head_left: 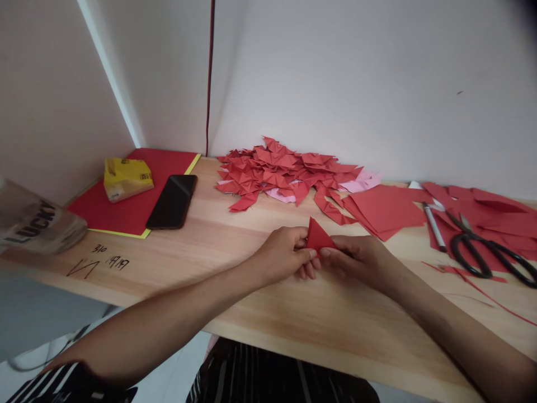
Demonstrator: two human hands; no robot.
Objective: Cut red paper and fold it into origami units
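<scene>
My left hand (285, 254) and my right hand (361, 257) meet over the wooden table (260, 302), both pinching a small folded red paper triangle (318, 236) that stands up between the fingertips. Behind it, against the wall, lies a heap of folded red paper pieces (281, 173) with some pink ones (364, 182) mixed in. To the right of the heap rests a stack of flat red paper squares (386, 210).
Black scissors (490, 254) and a pen (435, 226) lie on red paper scraps at the right. A black phone (173, 201) and a yellow packet (126, 178) sit on a red sheet (126, 212) at the left. A plastic bag (36, 221) lies at the far left edge.
</scene>
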